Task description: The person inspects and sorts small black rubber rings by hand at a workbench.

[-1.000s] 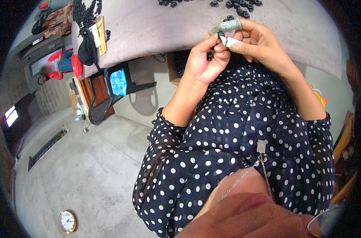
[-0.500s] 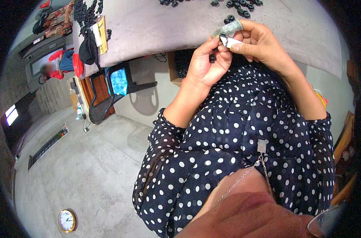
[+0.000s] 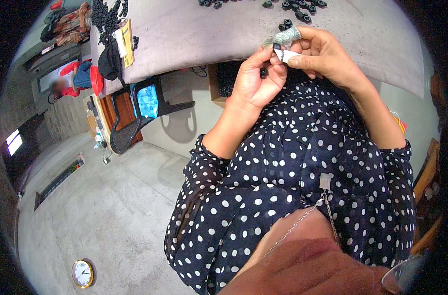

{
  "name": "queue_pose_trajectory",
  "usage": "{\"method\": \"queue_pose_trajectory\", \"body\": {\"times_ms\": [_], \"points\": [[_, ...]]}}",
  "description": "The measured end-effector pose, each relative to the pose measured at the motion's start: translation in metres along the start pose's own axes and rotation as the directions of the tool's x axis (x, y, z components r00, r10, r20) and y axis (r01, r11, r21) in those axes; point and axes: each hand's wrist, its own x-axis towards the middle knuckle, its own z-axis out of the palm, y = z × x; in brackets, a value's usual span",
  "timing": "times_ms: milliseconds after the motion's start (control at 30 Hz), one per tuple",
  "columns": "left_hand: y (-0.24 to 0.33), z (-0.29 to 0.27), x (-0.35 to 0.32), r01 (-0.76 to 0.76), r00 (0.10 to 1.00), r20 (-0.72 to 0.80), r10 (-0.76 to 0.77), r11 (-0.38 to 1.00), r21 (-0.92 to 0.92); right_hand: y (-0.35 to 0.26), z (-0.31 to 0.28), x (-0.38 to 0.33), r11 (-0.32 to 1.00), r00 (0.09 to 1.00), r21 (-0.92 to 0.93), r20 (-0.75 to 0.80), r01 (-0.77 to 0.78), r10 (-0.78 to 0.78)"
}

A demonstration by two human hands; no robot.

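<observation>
At the near edge of the table, my two hands meet. My left hand (image 3: pixel 260 78) pinches a small black rounded part (image 3: pixel 277 46) between thumb and fingertips. A second black part (image 3: pixel 263 73), ring-shaped at its end, sits in the curled fingers of the same hand. In my right hand (image 3: pixel 322 55), the thumb presses a small white flat piece (image 3: pixel 287 56) whose tip meets the pinched black part. What kind of tool this piece is, I cannot make out. A grey-green cloth finger cover (image 3: pixel 287 36) wraps my right index finger, which curves over the black part.
Several black round parts (image 3: pixel 302 10) lie on the cloth-covered table (image 3: pixel 194 34). A larger heap of small black pieces (image 3: pixel 106 22) is at its left end, by a yellow board (image 3: pixel 128 44). Left of me stands a black chair (image 3: pixel 123 140). A person in red (image 3: pixel 78 78) sits farther off.
The white piece has turned slightly and slid a little against the black part, with my right thumb shifting slightly along. My left hand has hardly moved.
</observation>
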Motion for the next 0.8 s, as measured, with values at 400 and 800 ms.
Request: {"method": "queue_pose_trajectory", "body": {"times_ms": [400, 800], "points": [[0.000, -0.007, 0.006, -0.003, 0.998, 0.059, 0.003, 1.000, -0.001, 0.010, -0.006, 0.006, 0.996, 0.995, -0.016, -0.056, -0.087, 0.086], [0.007, -0.004, 0.007, 0.003, 0.999, 0.038, -0.004, 0.999, 0.042, 0.008, -0.015, 0.004, 0.997, 0.988, 0.043, -0.135, -0.066, 0.071]]}}
